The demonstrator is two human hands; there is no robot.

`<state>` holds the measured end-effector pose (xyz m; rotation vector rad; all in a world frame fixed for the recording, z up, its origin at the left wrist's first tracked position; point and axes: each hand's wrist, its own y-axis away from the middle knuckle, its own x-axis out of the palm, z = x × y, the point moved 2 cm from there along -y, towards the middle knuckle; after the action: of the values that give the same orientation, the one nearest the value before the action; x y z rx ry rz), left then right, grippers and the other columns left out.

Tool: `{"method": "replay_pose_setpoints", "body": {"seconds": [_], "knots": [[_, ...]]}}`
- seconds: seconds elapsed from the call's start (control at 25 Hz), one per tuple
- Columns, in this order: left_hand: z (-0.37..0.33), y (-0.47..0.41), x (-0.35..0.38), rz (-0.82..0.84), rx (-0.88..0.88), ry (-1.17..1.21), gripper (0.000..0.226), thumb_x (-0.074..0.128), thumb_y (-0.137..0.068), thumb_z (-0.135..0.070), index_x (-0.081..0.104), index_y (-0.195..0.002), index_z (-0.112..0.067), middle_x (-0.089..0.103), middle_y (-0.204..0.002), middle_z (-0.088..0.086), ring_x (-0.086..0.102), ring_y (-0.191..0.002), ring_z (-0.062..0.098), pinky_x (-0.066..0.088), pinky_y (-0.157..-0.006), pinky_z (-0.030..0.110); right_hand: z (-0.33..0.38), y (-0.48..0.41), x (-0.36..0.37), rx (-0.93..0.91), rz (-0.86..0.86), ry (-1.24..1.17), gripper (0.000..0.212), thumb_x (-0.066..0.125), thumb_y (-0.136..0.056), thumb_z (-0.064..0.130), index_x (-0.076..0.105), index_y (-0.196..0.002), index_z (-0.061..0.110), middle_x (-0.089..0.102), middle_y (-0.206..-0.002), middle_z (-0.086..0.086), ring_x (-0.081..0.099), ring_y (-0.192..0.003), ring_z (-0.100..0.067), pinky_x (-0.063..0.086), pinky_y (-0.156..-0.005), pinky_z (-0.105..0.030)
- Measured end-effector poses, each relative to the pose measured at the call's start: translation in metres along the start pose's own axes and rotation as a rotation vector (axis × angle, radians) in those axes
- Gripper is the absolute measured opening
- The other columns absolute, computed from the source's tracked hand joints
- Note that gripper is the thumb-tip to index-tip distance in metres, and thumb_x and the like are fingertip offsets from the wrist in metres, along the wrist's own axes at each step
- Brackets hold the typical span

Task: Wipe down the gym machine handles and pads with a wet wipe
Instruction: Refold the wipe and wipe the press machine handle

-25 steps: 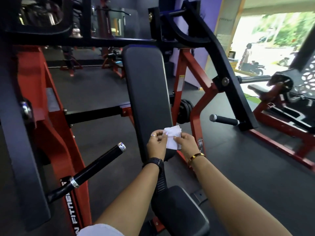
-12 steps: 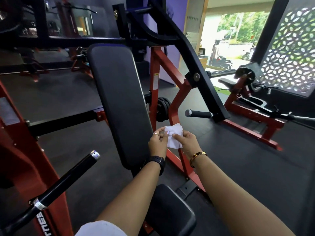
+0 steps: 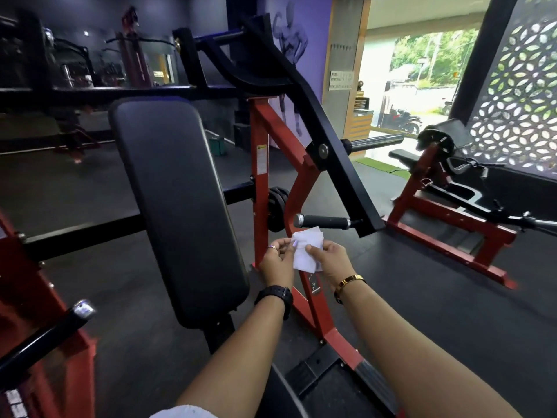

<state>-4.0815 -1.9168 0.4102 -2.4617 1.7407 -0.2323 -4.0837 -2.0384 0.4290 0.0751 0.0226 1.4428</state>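
Note:
A white wet wipe [image 3: 307, 248] is held between both hands in front of me. My left hand [image 3: 278, 259] pinches its left edge and my right hand [image 3: 327, 257] pinches its right edge. Left of the hands stands the machine's tall black back pad [image 3: 177, 200], tilted back. The right handle [image 3: 322, 221], black with a metal end cap, juts out just above the wipe. The left handle [image 3: 45, 336] points up from the lower left, blurred. The black seat pad [image 3: 283, 396] is mostly hidden under my arms.
The red frame [image 3: 260, 176] and a black lever arm [image 3: 328, 137] rise behind the hands. A second red machine [image 3: 446, 224] stands at the right on the dark rubber floor. A patterned screen [image 3: 518, 86] and an open doorway lie beyond.
The view has swung to the right, so the back pad now lies left of my hands. Both hands still hold the wipe and have come close under the right handle.

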Motion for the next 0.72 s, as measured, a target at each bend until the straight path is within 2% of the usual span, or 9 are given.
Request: {"method": "replay_pose_setpoints", "body": {"seconds": [0.08,0.16,0.24,0.32,0.48,0.6,0.64,0.72], "knots": [[-0.002,0.001,0.030,-0.022,-0.009,-0.011,0.010,0.069,-0.087,-0.023,0.061,-0.082,-0.028,0.066,-0.080,-0.004,0.063,-0.076,0.012,0.049,-0.065,0.018,0.003,-0.015,-0.028,-0.004,0.025,-0.004,0.007,0.060,-0.089,0.006,0.062,-0.094,0.003,0.068,-0.101,-0.023,0.065,-0.091,-0.033,0.051,-0.085,-0.048],[-0.001,0.001,0.057,-0.039,-0.018,-0.031,0.008,0.069,-0.086,-0.024,0.062,-0.083,-0.027,0.067,-0.081,-0.006,0.064,-0.078,0.011,0.051,-0.067,0.021,0.005,-0.031,-0.053,-0.016,0.068,-0.006,0.011,0.062,-0.087,0.008,0.060,-0.096,0.001,0.067,-0.103,-0.024,0.065,-0.093,-0.034,0.051,-0.086,-0.049],[0.003,0.003,0.082,-0.049,-0.028,-0.039,0.004,0.069,-0.086,-0.023,0.065,-0.086,-0.022,0.068,-0.081,-0.005,0.065,-0.078,0.011,0.053,-0.069,0.023,0.007,-0.043,-0.075,-0.022,0.093,0.031,0.016,0.066,-0.085,0.007,0.058,-0.098,0.002,0.067,-0.100,-0.021,0.066,-0.086,-0.028,0.055,-0.079,-0.041],[0.006,0.003,0.098,-0.061,-0.022,-0.050,0.006,0.069,-0.086,-0.022,0.066,-0.088,-0.017,0.067,-0.079,-0.007,0.063,-0.076,0.010,0.051,-0.066,0.017,0.008,-0.051,-0.087,-0.045,0.131,0.067,0.018,0.068,-0.082,0.004,0.059,-0.098,0.005,0.068,-0.097,-0.015,0.066,-0.084,-0.022,0.055,-0.075,-0.034],[0.005,-0.009,0.119,-0.098,-0.013,-0.131,0.006,0.067,-0.088,-0.025,0.064,-0.085,-0.021,0.063,-0.076,-0.012,0.060,-0.074,0.007,0.042,-0.059,0.008,0.007,-0.076,-0.099,-0.057,0.150,0.069,0.028,0.064,-0.080,0.001,0.060,-0.108,0.004,0.068,-0.106,-0.017,0.066,-0.097,-0.028,0.054,-0.087,-0.043],[0.012,-0.025,0.126,-0.107,0.012,-0.212,0.005,0.065,-0.089,-0.025,0.064,-0.086,-0.020,0.063,-0.079,-0.009,0.059,-0.078,0.009,0.038,-0.060,0.005,0.002,-0.097,-0.100,0.020,0.188,-0.037,0.035,0.060,-0.078,0.001,0.059,-0.113,0.000,0.068,-0.106,-0.017,0.066,-0.097,-0.031,0.054,-0.079,-0.039],[0.016,-0.031,0.127,-0.101,0.026,-0.234,0.006,0.064,-0.090,-0.024,0.066,-0.088,-0.018,0.063,-0.081,-0.009,0.059,-0.080,0.010,0.039,-0.062,0.006,-0.003,-0.104,-0.098,0.056,0.206,-0.072,0.033,0.057,-0.081,-0.003,0.059,-0.113,0.000,0.068,-0.105,-0.016,0.067,-0.095,-0.029,0.054,-0.074,-0.036],[0.024,-0.048,0.127,-0.092,0.072,-0.267,0.010,0.063,-0.091,-0.023,0.068,-0.092,-0.015,0.066,-0.086,-0.004,0.062,-0.085,0.015,0.047,-0.070,0.018,-0.005,-0.117,-0.092,0.136,0.256,-0.150,0.029,0.050,-0.087,-0.010,0.060,-0.110,0.002,0.069,-0.101,-0.012,0.068,-0.090,-0.024,0.053,-0.068,-0.030]]}}
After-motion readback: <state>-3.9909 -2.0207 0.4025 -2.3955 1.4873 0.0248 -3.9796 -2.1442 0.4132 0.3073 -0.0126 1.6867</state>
